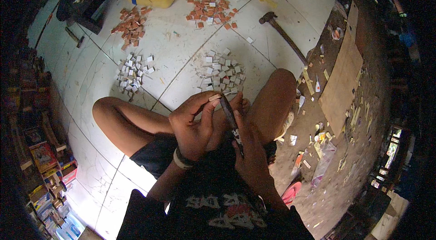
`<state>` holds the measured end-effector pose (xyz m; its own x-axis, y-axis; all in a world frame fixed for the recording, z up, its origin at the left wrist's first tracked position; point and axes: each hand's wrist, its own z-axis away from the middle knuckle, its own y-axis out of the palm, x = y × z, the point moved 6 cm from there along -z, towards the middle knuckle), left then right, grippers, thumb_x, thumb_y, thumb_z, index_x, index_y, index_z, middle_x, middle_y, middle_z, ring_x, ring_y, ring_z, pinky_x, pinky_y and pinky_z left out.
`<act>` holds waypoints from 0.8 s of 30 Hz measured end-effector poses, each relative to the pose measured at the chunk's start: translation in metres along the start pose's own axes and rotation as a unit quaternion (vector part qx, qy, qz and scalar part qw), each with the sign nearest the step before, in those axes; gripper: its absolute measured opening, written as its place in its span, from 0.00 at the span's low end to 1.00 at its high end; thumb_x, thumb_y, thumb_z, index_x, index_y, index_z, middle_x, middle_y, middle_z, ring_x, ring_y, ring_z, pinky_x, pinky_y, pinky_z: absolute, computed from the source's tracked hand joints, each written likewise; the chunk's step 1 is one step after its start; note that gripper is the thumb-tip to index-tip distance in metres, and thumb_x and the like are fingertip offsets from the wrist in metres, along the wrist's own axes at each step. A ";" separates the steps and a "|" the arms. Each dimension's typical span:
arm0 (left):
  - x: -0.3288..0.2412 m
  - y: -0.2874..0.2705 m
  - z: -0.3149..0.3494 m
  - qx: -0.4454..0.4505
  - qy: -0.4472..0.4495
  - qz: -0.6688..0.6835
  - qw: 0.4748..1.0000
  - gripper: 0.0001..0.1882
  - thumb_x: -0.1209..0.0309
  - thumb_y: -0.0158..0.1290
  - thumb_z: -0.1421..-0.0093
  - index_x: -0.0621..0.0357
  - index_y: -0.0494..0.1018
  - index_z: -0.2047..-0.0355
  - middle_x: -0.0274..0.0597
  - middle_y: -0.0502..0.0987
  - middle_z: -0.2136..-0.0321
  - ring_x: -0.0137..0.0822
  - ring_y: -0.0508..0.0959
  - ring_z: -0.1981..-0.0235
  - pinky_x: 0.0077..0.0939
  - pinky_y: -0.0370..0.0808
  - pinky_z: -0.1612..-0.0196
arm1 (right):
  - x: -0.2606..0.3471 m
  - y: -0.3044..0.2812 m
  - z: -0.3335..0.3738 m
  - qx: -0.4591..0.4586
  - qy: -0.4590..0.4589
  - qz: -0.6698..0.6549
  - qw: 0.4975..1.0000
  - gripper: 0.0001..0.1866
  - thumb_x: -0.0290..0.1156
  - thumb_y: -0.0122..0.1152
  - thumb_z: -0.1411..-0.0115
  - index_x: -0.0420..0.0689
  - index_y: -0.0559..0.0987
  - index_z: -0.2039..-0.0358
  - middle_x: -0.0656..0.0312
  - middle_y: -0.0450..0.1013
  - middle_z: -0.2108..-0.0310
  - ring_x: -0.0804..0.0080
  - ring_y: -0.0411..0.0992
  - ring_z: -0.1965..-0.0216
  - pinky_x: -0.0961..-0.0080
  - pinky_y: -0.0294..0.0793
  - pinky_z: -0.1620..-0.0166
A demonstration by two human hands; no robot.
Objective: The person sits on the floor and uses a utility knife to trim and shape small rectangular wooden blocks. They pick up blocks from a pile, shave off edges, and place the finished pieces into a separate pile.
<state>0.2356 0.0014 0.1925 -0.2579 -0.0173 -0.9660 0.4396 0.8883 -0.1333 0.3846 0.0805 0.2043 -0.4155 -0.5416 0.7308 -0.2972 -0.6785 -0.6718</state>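
Observation:
My left hand [194,126] pinches a small flat tile piece [214,97] between thumb and fingertips, above my crossed legs. In my right hand [250,151] is a dark pen-shaped tool [229,116] with pale marks on its barrel; its exact kind is unclear. The tool's upper tip meets or nearly meets the tile piece. Just beyond my hands lies a pile of small white square pieces [222,71], with a second white pile [134,71] to its left. Farther off are two heaps of orange-brown pieces, one on the left [131,26] and one nearer the middle [211,9].
A yellow basin [156,0] with loose bits stands at the far left on the white tiled floor [177,54]. A hammer [286,38] lies at the right. Beyond the tile edge, brown ground holds a cardboard sheet [343,90], scraps and a pink sandal [291,192].

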 end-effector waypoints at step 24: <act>0.019 -0.011 -0.006 0.087 -0.230 0.125 0.961 0.11 0.71 0.61 0.31 0.69 0.83 0.64 0.36 0.85 0.71 0.23 0.80 0.68 0.19 0.77 0.62 | -0.030 -0.012 0.024 0.051 0.107 -0.124 0.985 0.38 0.25 0.55 0.30 0.49 0.54 0.22 0.50 0.73 0.46 0.56 0.74 0.46 0.58 0.70 0.39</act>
<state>0.2204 -0.0054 0.1767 0.2643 -0.0489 -0.9632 0.5859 0.8015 0.1201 0.4209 0.0928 0.1931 -0.5166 -0.2430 0.8210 -0.3287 -0.8291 -0.4522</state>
